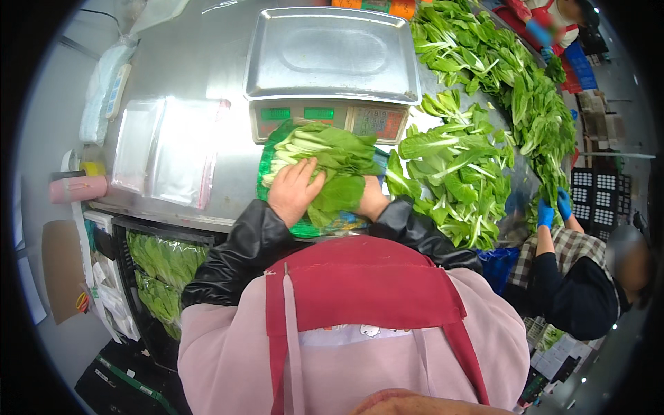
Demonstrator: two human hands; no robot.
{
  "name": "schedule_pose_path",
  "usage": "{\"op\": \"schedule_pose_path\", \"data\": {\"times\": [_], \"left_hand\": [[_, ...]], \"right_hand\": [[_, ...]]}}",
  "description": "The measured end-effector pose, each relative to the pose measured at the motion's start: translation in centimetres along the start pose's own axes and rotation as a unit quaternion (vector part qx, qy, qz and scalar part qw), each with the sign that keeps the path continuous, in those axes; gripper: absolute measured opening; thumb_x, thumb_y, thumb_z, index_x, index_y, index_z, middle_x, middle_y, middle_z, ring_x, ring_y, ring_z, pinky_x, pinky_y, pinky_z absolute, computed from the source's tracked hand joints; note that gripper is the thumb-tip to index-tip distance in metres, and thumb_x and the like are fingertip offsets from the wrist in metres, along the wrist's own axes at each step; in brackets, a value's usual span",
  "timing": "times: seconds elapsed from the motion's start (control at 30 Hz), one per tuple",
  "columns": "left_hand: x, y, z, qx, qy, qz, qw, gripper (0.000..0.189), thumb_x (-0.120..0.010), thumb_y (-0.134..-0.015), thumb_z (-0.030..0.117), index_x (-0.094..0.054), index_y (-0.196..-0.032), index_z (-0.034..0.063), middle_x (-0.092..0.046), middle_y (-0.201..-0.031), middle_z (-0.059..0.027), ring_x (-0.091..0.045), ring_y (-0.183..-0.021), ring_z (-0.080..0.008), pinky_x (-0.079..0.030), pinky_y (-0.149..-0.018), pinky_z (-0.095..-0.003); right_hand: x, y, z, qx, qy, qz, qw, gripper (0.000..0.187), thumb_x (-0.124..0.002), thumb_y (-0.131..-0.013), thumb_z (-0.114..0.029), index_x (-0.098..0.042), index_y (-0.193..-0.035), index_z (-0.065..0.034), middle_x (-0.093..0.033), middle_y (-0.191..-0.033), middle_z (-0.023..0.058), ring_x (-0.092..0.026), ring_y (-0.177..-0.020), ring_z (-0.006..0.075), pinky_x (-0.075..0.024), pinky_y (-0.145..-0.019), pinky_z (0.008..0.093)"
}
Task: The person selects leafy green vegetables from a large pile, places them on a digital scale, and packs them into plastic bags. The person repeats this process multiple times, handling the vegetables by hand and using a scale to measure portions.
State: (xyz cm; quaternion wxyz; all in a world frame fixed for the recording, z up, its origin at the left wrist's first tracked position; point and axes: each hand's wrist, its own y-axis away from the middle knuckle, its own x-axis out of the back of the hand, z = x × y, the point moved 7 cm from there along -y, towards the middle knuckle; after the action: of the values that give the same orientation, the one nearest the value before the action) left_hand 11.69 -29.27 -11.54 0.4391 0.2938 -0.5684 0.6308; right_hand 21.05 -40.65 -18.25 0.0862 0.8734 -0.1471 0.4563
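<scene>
A bundle of leafy greens with pale stems (332,150) lies on green printed plastic (265,166) right before me, at the near side of a digital scale (327,116). My left hand (295,189) rests on the stems and lower leaves from the left, fingers together. From the right, my right hand (372,198) is against the leafy end, its fingers hidden beneath the leaves. The scale's steel tray (332,57) carries no greens. To the right spreads a loose heap of the same kind of greens (456,176).
Clear plastic bags (166,150) lie left on the steel table (233,155). A pink bottle (78,189) stands at its left edge. Below it, a black crate (122,228) holds bagged greens. Two co-workers are at the right, one wearing blue gloves (545,213), beside a long heap of greens (539,109).
</scene>
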Motion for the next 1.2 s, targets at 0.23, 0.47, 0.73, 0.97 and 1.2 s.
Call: {"op": "schedule_pose_path", "data": {"times": [0.23,0.47,0.73,0.97,1.2], "left_hand": [[-1.7,1.0,1.1,0.022,-0.015,-0.032,0.999,0.043,-0.058,-0.076,0.013,-0.052,-0.119,0.007,-0.052,-0.128,-0.019,-0.051,-0.117,-0.0302,-0.04,-0.095,-0.0412],[-0.8,2.9,2.5,0.081,0.138,-0.143,0.977,0.067,-0.07,-0.069,0.024,-0.047,-0.129,0.0022,-0.036,-0.141,-0.0229,-0.03,-0.135,-0.0377,-0.022,-0.111,-0.0479],[3.5,3.4,-1.1,0.19,0.455,-0.071,0.867,0.066,-0.071,-0.075,0.008,-0.045,-0.135,0.0029,-0.043,-0.141,-0.0199,-0.041,-0.131,-0.033,-0.033,-0.109,-0.0392],[-2.6,0.2,-10.7,0.228,0.203,-0.132,0.943,0.035,-0.067,-0.078,0.016,-0.065,-0.11,0.0019,-0.065,-0.099,-0.0183,-0.062,-0.093,-0.0352,-0.048,-0.081,-0.0404],[-0.1,-1.4,-14.1,0.234,0.268,-0.013,0.935,0.027,-0.066,-0.083,0.01,-0.066,-0.109,0.0029,-0.067,-0.094,-0.0148,-0.064,-0.085,-0.0271,-0.05,-0.076,-0.0348]], "right_hand": [[10.8,1.7,0.3,-0.1,0.022,-0.064,0.993,0.02,-0.057,-0.086,-0.024,-0.067,-0.086,-0.0069,-0.063,-0.071,0.0196,-0.063,-0.07,0.0385,-0.0503,-0.064,0.0453],[6.8,-5.3,-5.7,0.033,0.107,0.031,0.993,0.098,-0.076,-0.069,-0.047,-0.034,-0.134,0.0114,-0.039,-0.135,0.034,-0.039,-0.128,0.0449,-0.0339,-0.104,0.0499],[2.1,-0.5,-6.8,0.04,0.089,0.055,0.994,0.107,-0.084,-0.057,-0.035,-0.029,-0.138,0.0074,-0.026,-0.146,0.0284,-0.028,-0.135,0.0431,-0.0296,-0.106,0.053],[1.9,0.1,-7.4,0.055,0.106,0.072,0.99,0.095,-0.083,-0.058,-0.027,-0.036,-0.137,-0.0006,-0.029,-0.145,0.0253,-0.029,-0.135,0.0412,-0.0296,-0.105,0.0547],[1.9,0.7,-7.8,0.049,0.126,0.074,0.988,0.075,-0.067,-0.063,-0.006,-0.041,-0.134,-0.0022,-0.035,-0.143,0.0231,-0.033,-0.135,0.0376,-0.0285,-0.107,0.0523]]}}
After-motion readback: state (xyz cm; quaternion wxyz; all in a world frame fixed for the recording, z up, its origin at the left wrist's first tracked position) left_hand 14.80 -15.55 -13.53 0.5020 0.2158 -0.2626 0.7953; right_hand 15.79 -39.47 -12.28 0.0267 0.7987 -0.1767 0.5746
